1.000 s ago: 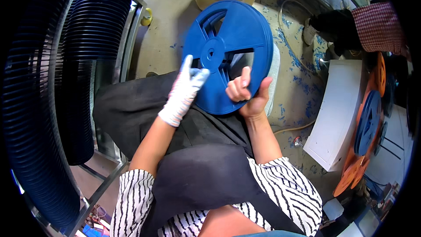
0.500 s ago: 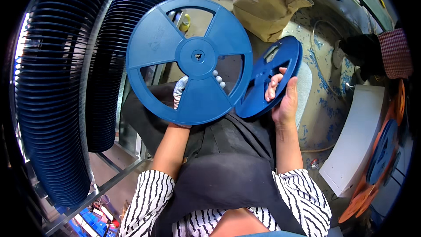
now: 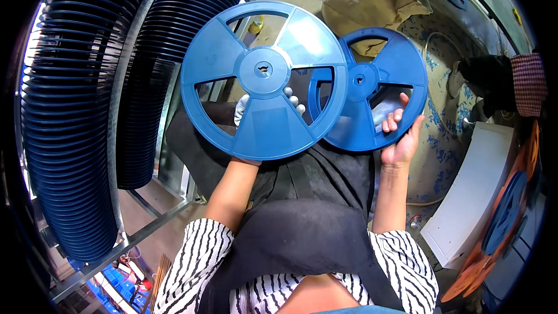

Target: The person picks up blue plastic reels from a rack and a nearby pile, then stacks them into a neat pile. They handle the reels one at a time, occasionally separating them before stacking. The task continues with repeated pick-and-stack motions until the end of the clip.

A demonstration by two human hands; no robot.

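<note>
A large blue plastic reel (image 3: pixel 218 55) with wide cut-out windows and a round hub faces up over my lap. My left hand (image 3: pixel 242 108), in a pale glove, grips it from beneath; gloved fingertips show through one window. Another blue reel (image 3: pixel 401 59) stands to its right, its left part hidden behind the first. My right hand (image 3: pixel 402 144) is bare and holds this reel by the lower right rim, with fingers through a window and the thumb outside.
Long stacks of dark blue reels (image 3: pixel 67 139) fill a metal rack (image 3: pixel 145 238) at left. A brown bag (image 3: pixel 366 0) stands ahead on a floor strewn with blue scraps. At right are a white box-like panel (image 3: pixel 471 192), orange reels (image 3: pixel 474 276) and another person's checked sleeve (image 3: pixel 529 84).
The right reel has turned from a steep tilt to nearly face-up and shifted right and up with my right hand. The left reel has moved slightly right and catches more light.
</note>
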